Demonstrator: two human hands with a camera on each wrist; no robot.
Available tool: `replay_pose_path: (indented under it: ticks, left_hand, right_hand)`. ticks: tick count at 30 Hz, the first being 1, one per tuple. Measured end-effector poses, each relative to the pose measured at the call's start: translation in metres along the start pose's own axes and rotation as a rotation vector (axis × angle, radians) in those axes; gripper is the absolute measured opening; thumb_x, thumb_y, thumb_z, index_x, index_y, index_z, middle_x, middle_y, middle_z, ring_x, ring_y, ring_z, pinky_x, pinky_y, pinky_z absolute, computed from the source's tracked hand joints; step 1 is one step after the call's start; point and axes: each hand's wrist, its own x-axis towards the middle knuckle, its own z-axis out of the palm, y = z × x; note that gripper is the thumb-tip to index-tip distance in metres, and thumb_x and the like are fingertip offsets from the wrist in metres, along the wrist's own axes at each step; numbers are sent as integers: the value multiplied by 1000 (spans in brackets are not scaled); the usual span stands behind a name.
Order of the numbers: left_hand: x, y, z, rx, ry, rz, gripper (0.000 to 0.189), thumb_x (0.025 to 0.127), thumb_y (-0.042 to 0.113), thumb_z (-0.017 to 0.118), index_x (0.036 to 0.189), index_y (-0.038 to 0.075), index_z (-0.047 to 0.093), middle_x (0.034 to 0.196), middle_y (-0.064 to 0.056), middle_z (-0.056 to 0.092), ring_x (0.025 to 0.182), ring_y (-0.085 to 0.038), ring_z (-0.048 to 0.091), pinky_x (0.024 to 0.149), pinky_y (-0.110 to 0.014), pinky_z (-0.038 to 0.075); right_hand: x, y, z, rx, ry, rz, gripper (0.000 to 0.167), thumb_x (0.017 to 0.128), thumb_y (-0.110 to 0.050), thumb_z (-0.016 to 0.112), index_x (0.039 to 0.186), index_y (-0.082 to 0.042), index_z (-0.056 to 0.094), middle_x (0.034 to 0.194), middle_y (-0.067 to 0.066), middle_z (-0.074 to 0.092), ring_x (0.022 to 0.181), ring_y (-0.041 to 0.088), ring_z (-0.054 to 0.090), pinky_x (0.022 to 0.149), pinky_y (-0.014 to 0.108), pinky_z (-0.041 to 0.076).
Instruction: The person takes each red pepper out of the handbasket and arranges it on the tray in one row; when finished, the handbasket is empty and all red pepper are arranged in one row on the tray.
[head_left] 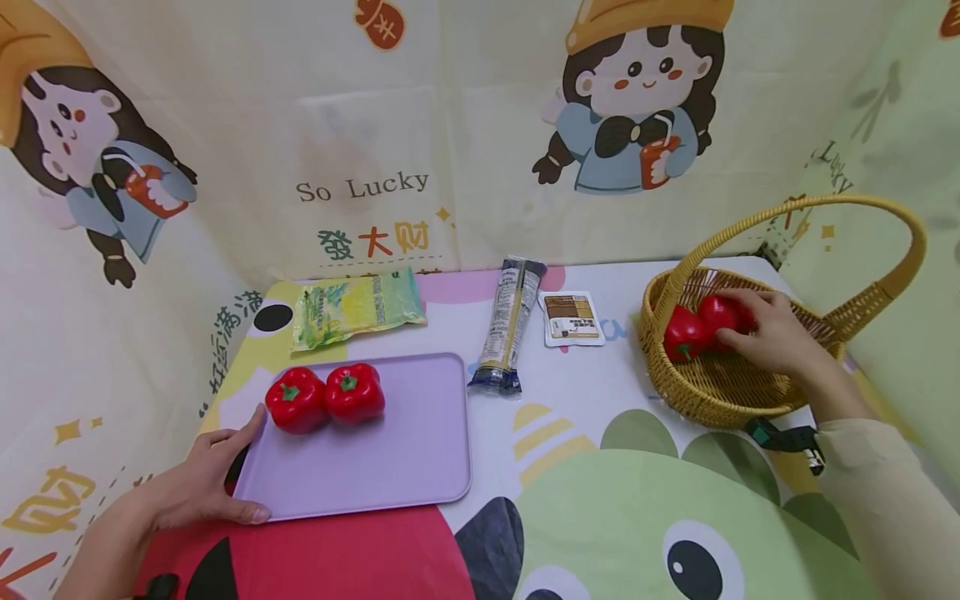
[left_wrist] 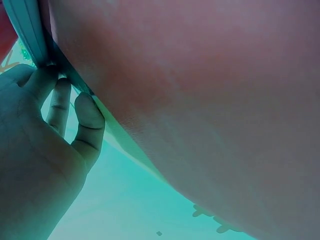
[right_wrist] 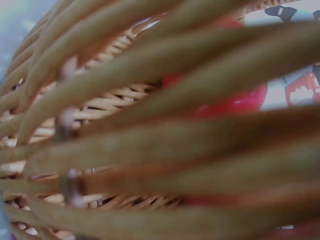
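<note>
My left hand holds the near left corner of a lilac rectangular tray, thumb along the front edge and index finger at the left side. Two glossy red bell peppers with green stems, a left one and a right one, sit side by side on the tray's far left part. Inside a wicker basket, my right hand grips a red bell pepper, its far side hidden by the fingers. Another red pepper lies against it. Basket weave fills most of the right wrist view.
A yellow-green packet lies behind the tray. Right of it are a long dark-and-clear packet and a small white-and-brown sachet. The basket's tall handle arches above the right hand. Printed cloth walls stand close around the table.
</note>
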Motion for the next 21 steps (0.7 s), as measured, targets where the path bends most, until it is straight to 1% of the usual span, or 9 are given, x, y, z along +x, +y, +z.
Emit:
replay_pose_path:
  ticks: [4,9,11,13,17,19,21]
  left_hand:
    - [0,1,0,-8,3,2,139,67,46,94,163,1,3,143,-35,26,128,-58,16,86,-60,58]
    - [0,1,0,-17,3,1,140,67,46,94,163,2,3,143,-36,24,128,-59,14,85,-60,58]
    - [0,0,0,-14,1,-1,140,67,46,94,163,2,2,144,-36,24,128,-59,14,86,-61,58]
    - [0,0,1,-11,1,-3,140,67,46,93,163,3,1,144,-36,23,128,-59,14,86,-62,57]
    - [1,0,1,-12,1,-7,140,68,46,93,163,4,0,145,-37,22,129,-59,14,87,-63,56]
    - [0,0,1,-17,1,-6,141,67,46,93,163,4,0,145,-37,21,129,-59,13,86,-62,57]
    - [0,0,1,-18,2,-6,140,67,46,94,163,4,0,144,-37,21,128,-59,13,86,-62,57]
  right_hand:
    - [-1,1,2,37,0,-10,60,101,-22,61,149,2,33,140,48,22,120,64,34,89,83,37]
    - [0,-2,5,24,46,3,66,101,-27,64,143,9,30,134,45,27,118,62,34,92,82,38]
    - [0,-3,5,6,67,14,71,99,-28,67,143,11,28,134,45,28,119,62,34,93,81,38]
    - [-2,-4,3,-2,76,32,80,97,-30,69,146,13,23,135,46,30,118,63,37,94,80,39]
    - [-11,-5,-6,-13,83,85,98,97,-43,69,154,13,13,135,46,37,115,63,43,92,78,44]
    - [-15,-5,-11,-30,93,116,103,96,-50,67,157,11,11,136,46,39,114,63,44,91,77,45]
    - [-19,-7,-15,-42,110,126,104,96,-53,66,158,11,12,137,47,40,115,63,44,92,77,44]
